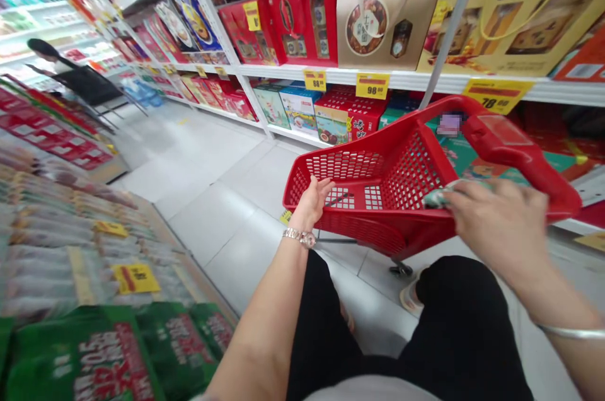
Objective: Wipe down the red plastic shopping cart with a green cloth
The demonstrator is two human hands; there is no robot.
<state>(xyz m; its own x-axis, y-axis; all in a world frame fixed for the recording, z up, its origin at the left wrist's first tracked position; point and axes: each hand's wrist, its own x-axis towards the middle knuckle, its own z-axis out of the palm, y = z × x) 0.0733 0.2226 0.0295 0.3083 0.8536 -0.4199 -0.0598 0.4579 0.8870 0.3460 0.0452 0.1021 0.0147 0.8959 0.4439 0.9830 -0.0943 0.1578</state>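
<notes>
Head view: your left hand [309, 202] is open, fingers spread, just at the near rim of a single red plastic wheeled basket [416, 183]. Your right hand [496, 224] curls closed over one crumpled green-and-white packet [437, 197], which sits at the basket's rim.

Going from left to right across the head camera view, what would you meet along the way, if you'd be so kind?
A person in black → the left hand → a yellow price tag → the right hand → an orange carton
</notes>
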